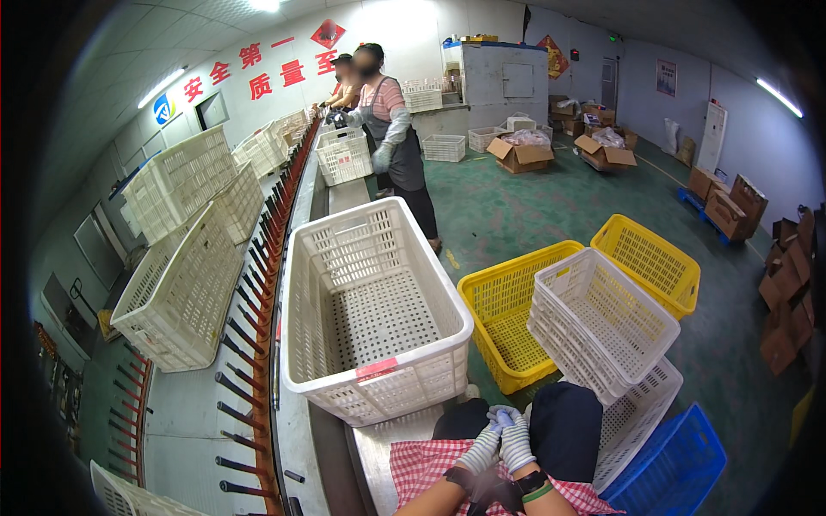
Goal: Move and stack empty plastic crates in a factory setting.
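My left hand (483,447) and my right hand (516,440) rest together over my lap, both in striped knit gloves with pale bluish fingertips. Their fingers are closed and pressed against each other, so whatever lies between them, if anything, is hidden. Beneath them are my dark trousers and a red-and-white checked apron (417,469). Just ahead of my hands, a large white perforated crate (379,378) stands on the metal bench, with nothing inside it. Its near rim carries a pink-red label (377,370).
On my left runs a conveyor (185,430) edged with rows of dark pegs (243,398), with white crates (176,297) on it. To my right stand yellow crates (508,378), stacked white crates (602,327) and a blue crate (680,469). A co-worker (396,129) stands farther along the line.
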